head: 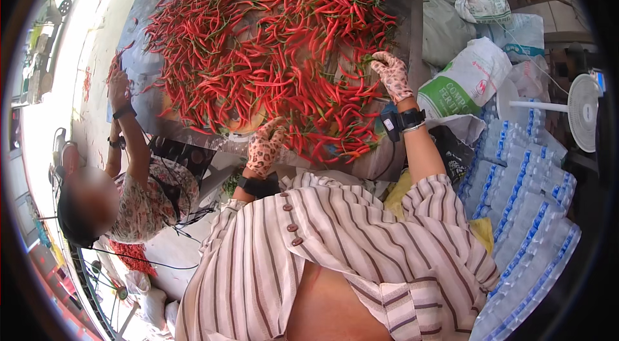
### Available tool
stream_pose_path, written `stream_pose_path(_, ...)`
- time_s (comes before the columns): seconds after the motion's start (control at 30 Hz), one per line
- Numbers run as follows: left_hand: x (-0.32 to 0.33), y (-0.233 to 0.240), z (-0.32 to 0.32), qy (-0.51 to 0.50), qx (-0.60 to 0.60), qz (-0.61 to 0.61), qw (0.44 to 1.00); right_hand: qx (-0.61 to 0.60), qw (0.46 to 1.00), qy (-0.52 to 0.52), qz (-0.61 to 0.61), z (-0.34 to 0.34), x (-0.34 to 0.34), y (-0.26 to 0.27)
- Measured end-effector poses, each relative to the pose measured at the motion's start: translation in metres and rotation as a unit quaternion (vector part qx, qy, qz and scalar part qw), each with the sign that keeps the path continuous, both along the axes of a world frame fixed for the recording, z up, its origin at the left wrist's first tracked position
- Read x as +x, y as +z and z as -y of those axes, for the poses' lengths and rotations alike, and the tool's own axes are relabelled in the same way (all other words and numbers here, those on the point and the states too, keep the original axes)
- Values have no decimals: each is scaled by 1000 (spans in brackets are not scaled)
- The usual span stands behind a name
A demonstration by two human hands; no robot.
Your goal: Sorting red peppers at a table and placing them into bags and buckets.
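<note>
A broad layer of fresh red chilli peppers (280, 65) with green stems covers the table (411, 17) before me. My right hand (392, 75), in a leopard-spotted glove, is at the right edge of the peppers, its fingertips closed on a small green pepper stem (368, 58). In a matching glove, my left hand (265, 147) rests at the near edge of the table beside the peppers; its fingers are bent, and whether they hold anything is not clear. Both wrists wear black bands.
A co-worker (145, 196) sits at the left, hands by the table's left end. Filled sacks (464, 79) lie to the right, near a white fan (582, 113) and stacked packs of plastic bottles (517, 196). More red peppers (133, 256) lie at the lower left.
</note>
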State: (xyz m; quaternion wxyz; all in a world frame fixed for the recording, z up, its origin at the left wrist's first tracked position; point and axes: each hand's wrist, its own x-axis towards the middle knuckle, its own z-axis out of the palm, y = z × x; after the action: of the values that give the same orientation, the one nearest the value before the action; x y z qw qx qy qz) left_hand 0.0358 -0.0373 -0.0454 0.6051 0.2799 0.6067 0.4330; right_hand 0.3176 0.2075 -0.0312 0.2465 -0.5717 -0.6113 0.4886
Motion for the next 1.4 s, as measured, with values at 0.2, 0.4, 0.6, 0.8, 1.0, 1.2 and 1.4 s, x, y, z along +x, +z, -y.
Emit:
stream_pose_path(0.2, -4, -8, -8, -21, -73, -28, 997, 107, 965, -185, 151, -5, 119, 1)
stream_pose_path(0.4, 1, -27, 3, -66, 25, -149, 986, 253, 862, -140, 417, 19, 145, 0)
stream_pose_path(0.6, 8, -17, 0, -65, 8, -101, 993, 140, 968, 48, 203, 15, 35, 4)
stream_pose_path(0.8, 6, -14, 3, -23, 18, -114, 993, 243, 878, 251, 327, -2, -25, -34)
stream_pose_path(1.0, 4, 8, 7, -41, -44, -116, 991, 232, 872, 248, 353, 6, -42, -48)
stream_pose_path(1.2, 6, -17, 15, -25, -6, -102, 994, 209, 875, 222, 375, 9, -47, -48)
stream_pose_path(1.4, 2, 3, 10, -44, -33, -69, 996, 174, 943, 120, 257, 2, -18, -22)
